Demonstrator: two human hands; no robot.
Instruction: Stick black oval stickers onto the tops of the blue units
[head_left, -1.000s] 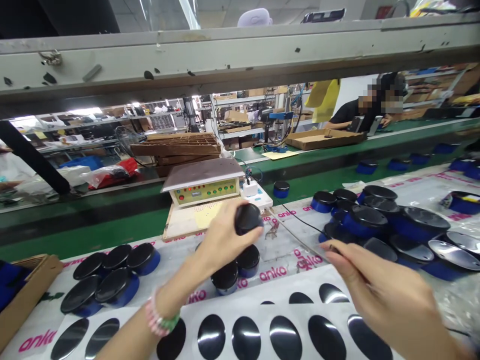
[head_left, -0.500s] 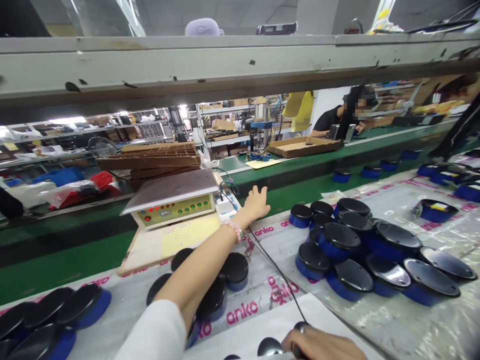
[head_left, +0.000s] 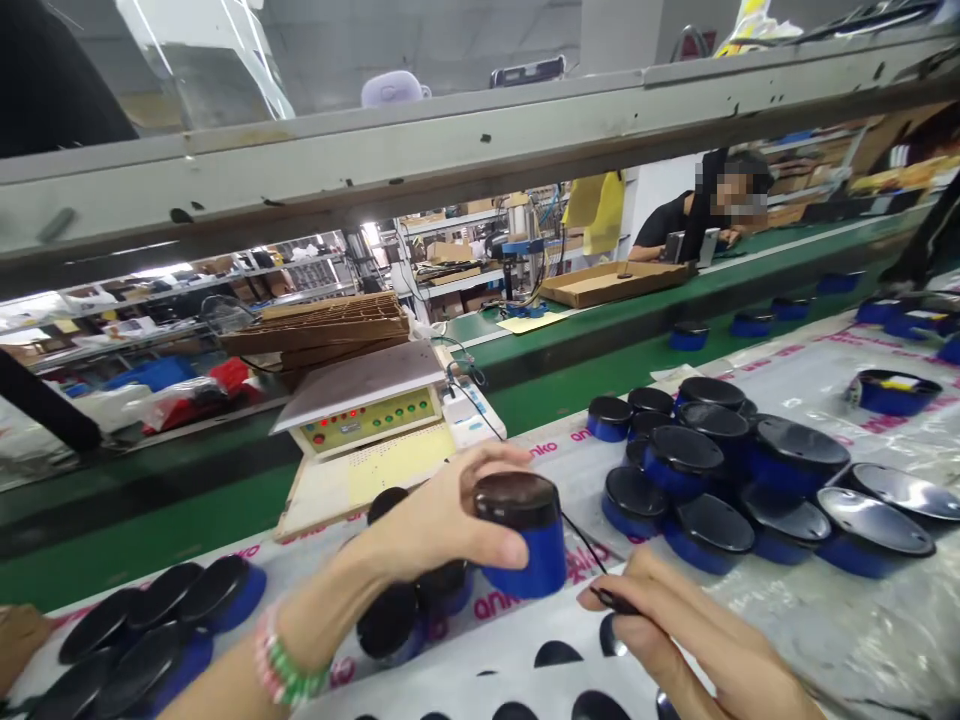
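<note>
My left hand [head_left: 442, 515], with a beaded bracelet on its wrist, grips a round part with a glossy black top and a blue side [head_left: 536, 560], held up and tilted over the bench. Low on the right, my right hand [head_left: 697, 640] pinches a small black tool [head_left: 619, 601] with a thin black cord [head_left: 585, 535]; its tip is partly hidden by my fingers. Below both hands lies a white sheet with black oval pieces [head_left: 559, 655]. Several similar black and blue parts [head_left: 390, 620] sit behind and beneath my left forearm.
A pile of black and blue parts [head_left: 712, 530] stands right, another group [head_left: 191, 620] left. A control box with lit buttons [head_left: 367, 415] sits on a board before the green conveyor belt [head_left: 525, 390]. A metal beam [head_left: 450, 140] crosses overhead. Another person's hand [head_left: 22, 640] shows far left.
My left hand, earlier stretched out empty toward the belt, has come back nearer and now holds a black and blue part. My right hand has risen with the corded tool. The view has shifted slightly.
</note>
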